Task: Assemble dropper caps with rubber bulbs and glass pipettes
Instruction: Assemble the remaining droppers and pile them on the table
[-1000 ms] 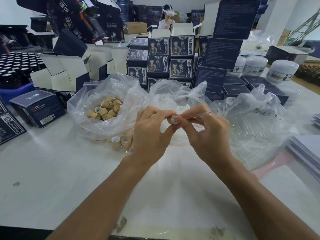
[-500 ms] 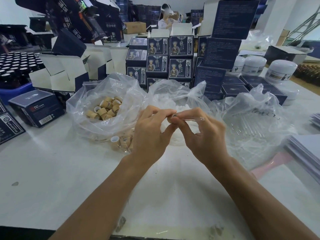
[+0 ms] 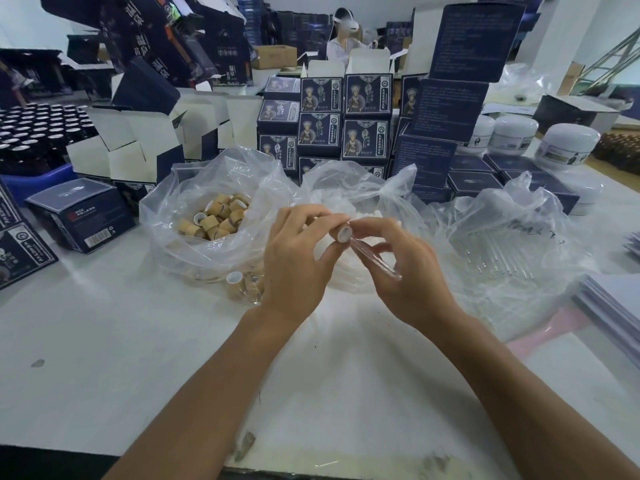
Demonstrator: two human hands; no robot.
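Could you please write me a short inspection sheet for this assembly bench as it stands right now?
Surface: white table, a few dark marks.
Job's things: cap with glass pipette at its opening; bag of caps; bag of pipettes.
Clutter: dark blue boxes, white jars, paper stack.
Hands: left hand grips the cap; right hand holds the pipette.
Cables: nothing seen.
Surroundings: another person behind the boxes.

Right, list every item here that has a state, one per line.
Left hand: grips the dropper cap.
Right hand: holds the glass pipette, its end at the cap.
Bag of caps: open.
Bag of pipettes: open.
White cartons: flaps open.
White jar: lidded.
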